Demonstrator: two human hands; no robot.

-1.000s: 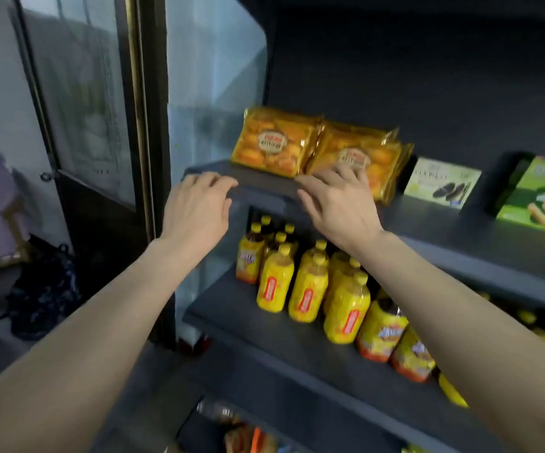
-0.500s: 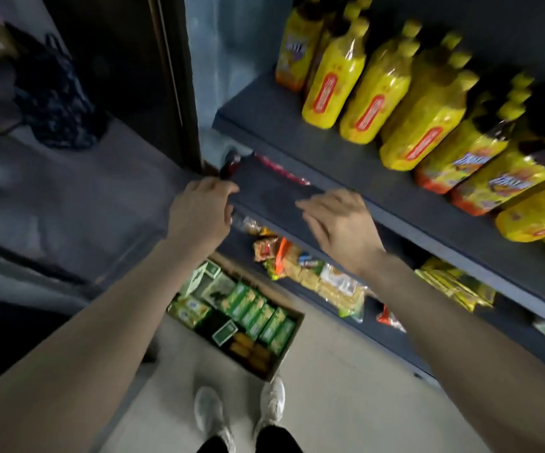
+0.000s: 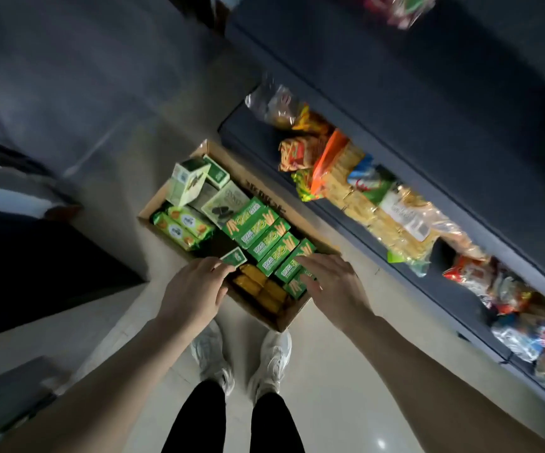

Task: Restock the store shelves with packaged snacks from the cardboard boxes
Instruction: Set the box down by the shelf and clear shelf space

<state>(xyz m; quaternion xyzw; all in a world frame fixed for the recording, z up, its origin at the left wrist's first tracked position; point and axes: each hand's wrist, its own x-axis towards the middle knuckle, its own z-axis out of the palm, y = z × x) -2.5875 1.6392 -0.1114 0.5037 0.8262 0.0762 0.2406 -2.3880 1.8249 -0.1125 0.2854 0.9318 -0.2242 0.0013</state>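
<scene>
Open cardboard box (image 3: pixel 292 313) of packaged snacks seen on floor at 12 o'clock from white shoes (image 3: pixel 272 361), left hand (image 3: pixel 196 294) loosely curled, nothing clearly held, right hand (image 3: pixel 333 286) spread flat over green biscuit-stick boxes (image 3: pixel 264 240), stocked bottom shelf (image 3: pixel 454 299) at 2 o'clock

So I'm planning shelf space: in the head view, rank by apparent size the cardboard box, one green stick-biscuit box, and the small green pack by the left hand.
1. cardboard box
2. green stick-biscuit box
3. small green pack, though its lower part is hidden by the left hand.
</scene>
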